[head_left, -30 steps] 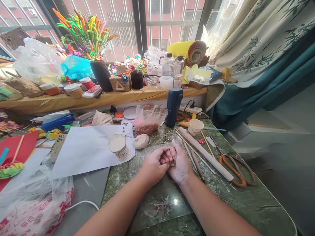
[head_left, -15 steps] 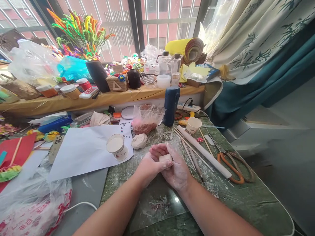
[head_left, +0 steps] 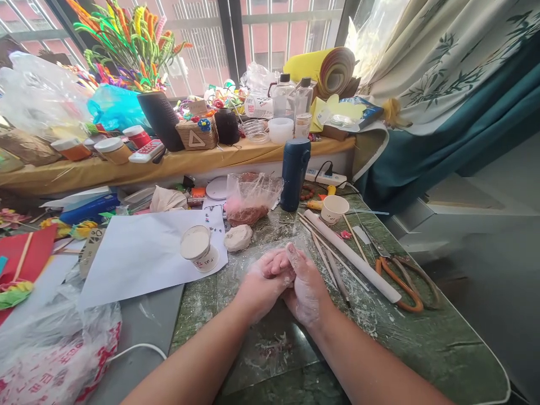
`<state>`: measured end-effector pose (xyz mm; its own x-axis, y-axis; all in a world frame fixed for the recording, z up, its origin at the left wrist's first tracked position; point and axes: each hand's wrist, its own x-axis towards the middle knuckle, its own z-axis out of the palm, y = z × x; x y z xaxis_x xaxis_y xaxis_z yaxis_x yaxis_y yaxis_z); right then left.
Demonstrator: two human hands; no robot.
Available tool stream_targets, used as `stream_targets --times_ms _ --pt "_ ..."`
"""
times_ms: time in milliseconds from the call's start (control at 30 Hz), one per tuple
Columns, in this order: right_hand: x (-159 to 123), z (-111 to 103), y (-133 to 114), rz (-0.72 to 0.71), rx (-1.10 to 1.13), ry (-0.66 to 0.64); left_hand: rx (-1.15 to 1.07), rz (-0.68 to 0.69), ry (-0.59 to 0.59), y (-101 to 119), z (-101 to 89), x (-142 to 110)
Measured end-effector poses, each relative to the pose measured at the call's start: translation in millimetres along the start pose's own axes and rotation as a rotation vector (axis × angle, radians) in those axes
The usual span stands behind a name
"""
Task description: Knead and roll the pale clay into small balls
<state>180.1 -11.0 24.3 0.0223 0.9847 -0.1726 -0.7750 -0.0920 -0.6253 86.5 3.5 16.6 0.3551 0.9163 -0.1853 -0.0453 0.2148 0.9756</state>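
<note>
In the head view, my left hand (head_left: 265,286) and my right hand (head_left: 307,288) are clasped together above the middle of the table, both dusted white. A small lump of off-white clay is pressed between the palms; the fingers now cover it almost wholly. The left fingers lie across the right palm, and the right thumb points up. Just beyond the hands sits a larger lump of off-white clay (head_left: 238,238). Below them, a clear sheet (head_left: 270,365) with white smears covers the green table.
A paper cup (head_left: 196,250) of white stuff stands on white paper (head_left: 130,253) at left. To the right lie a rolling pin (head_left: 352,256), thin sticks and orange-handled scissors (head_left: 400,284). Behind are a bag of reddish-brown stuff (head_left: 247,208) and a dark blue flask (head_left: 294,175).
My hands have closed further over the small clay lump, which showed between them before. The left fingers have folded across the right palm. The camera view has shifted slightly.
</note>
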Motion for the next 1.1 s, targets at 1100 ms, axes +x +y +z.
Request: stream_targets --times_ms 1100 --pt "5.2 -6.0 23.5 0.009 0.04 0.031 -0.338 0.097 0.173 -9.1 -11.0 7.9"
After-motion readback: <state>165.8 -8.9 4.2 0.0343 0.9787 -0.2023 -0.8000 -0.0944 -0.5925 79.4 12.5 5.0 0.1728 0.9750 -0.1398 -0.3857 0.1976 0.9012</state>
